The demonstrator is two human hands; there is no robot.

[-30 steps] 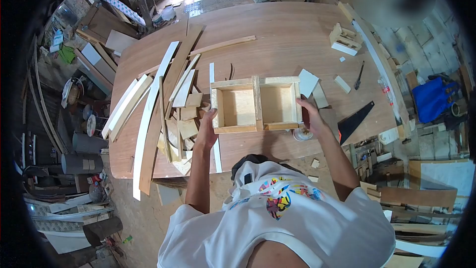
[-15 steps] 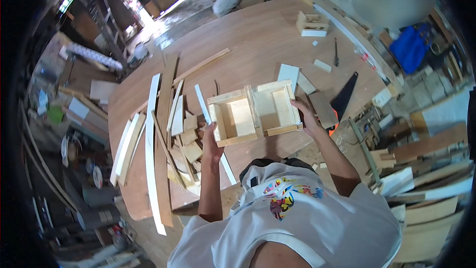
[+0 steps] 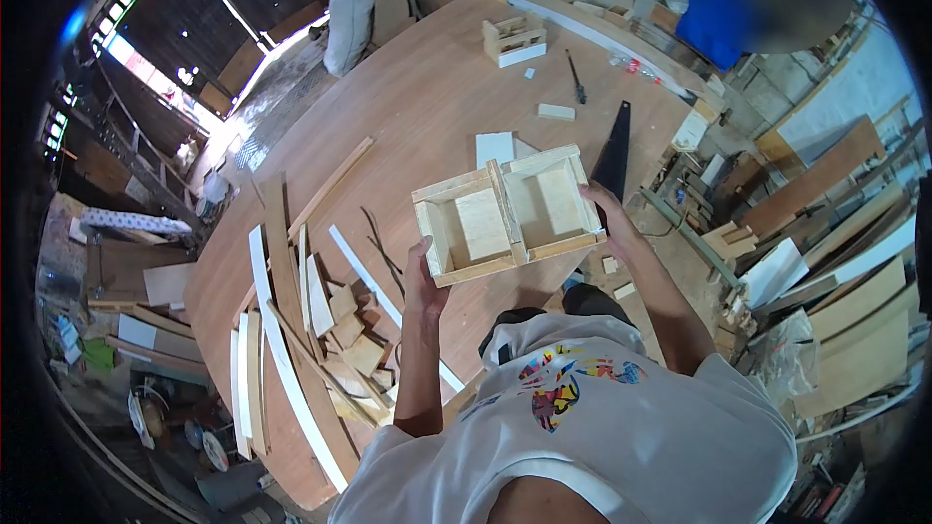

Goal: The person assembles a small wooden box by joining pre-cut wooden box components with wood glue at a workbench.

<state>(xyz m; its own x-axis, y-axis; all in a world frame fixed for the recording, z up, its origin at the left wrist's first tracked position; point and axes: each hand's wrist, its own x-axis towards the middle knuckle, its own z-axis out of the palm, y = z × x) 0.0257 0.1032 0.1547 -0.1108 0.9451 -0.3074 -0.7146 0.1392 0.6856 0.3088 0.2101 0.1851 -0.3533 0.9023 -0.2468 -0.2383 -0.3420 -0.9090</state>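
Note:
I hold a two-compartment wooden box (image 3: 507,212) above the near edge of the brown table (image 3: 427,107), its open side up. My left hand (image 3: 423,279) grips the box's left end from below. My right hand (image 3: 610,213) grips its right end. The box is made of pale wood strips with a divider across the middle.
A heap of wood strips and offcuts (image 3: 320,320) lies on the table's left. A hand saw (image 3: 614,157) lies at the right edge, a small wooden frame (image 3: 515,39) at the far end, a dark tool (image 3: 576,78) near it. Boards and clutter cover the floor at right.
The box has been lifted off the table and carried right, toward the table's edge. The view has swung, so the table now appears rotated.

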